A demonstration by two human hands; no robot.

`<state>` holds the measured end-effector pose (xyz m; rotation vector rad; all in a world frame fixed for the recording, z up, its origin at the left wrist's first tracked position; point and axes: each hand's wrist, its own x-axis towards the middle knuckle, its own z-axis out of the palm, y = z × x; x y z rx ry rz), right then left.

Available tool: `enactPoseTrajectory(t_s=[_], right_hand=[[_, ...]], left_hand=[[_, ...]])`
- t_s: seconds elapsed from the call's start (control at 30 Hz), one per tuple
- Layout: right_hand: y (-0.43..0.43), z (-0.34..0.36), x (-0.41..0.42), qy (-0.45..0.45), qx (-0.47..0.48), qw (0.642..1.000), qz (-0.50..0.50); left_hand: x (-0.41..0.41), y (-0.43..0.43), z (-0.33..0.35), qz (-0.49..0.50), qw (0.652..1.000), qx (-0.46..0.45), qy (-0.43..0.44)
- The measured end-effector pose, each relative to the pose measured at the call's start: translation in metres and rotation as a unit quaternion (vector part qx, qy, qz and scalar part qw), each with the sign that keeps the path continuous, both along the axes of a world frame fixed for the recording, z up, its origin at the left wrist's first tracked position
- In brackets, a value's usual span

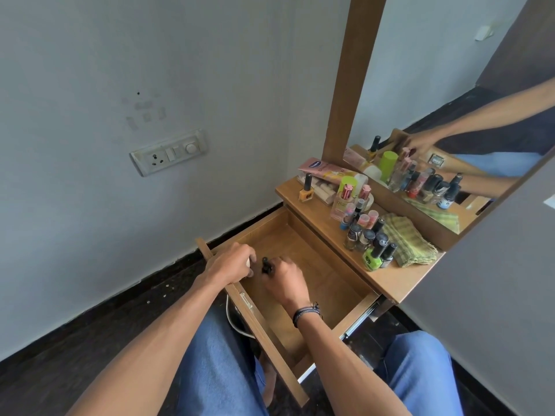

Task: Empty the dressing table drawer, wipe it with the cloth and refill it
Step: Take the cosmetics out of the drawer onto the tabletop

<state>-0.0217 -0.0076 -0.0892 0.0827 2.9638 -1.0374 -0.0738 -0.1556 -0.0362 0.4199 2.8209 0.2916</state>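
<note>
Pulled-out brown wooden drawer (324, 274) in front of the knees, bare wood over most of its floor. Both hands down inside it, close against the far end of its front board (258, 325).

Left hand (231, 262) over the board's top edge, fingers curled round a small pale object (248, 263) mostly hidden under the knuckles. Right hand (283, 277) just beside it, fingers bent and pinching a small black-capped item (265, 265), held upright, too small and too covered to name. Hands near each other, whether touching impossible to tell. Braided dark wristband (306, 313) on the right wrist.

On the brown wooden desk (399, 280) behind and to the right of the drawer, a crowd of small nail-polish bottles (360, 235). Among them a neon-green bottle with a black cap (372, 258) at the near end and a yellow bottle with a black cap (307, 190) at the far end.

Folded green checked cloth (405, 240) flat on the desk, just beside the bottles on their right, untouched by either hand.

Wood-framed mirror (450, 109) upright at the back of the desk, doubling bottles, cloth and an arm. Pink squeeze tube (324, 169) lying at its foot.

White switch-and-socket plate (169, 151) on the pale wall (90, 85) to the left. Blue jeans (216, 355) below, dark floor (75, 340) beside them.
</note>
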Motion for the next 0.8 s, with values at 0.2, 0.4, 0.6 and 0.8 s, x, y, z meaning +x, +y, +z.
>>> enactPoseTrajectory(t_s=[0.2, 0.4, 0.6, 0.8], right_hand=[[0.031, 0.067, -0.025, 0.185, 0.027, 0.978, -0.091], [0.057, 0.099, -0.060, 0.173, 0.039, 0.966, -0.187], [0.058, 0.088, -0.070, 0.126, 0.036, 0.970, -0.207], [0.058, 0.084, -0.077, 0.115, 0.010, 0.967, -0.225]], left_hand=[[-0.004, 0.004, 0.012, 0.064, 0.984, 0.158, 0.048], [-0.041, 0.047, 0.057, 0.165, 0.926, 0.300, 0.160], [-0.091, 0.097, 0.080, 0.149, 0.929, 0.303, 0.151], [-0.112, 0.120, 0.066, 0.144, 0.944, 0.263, 0.140]])
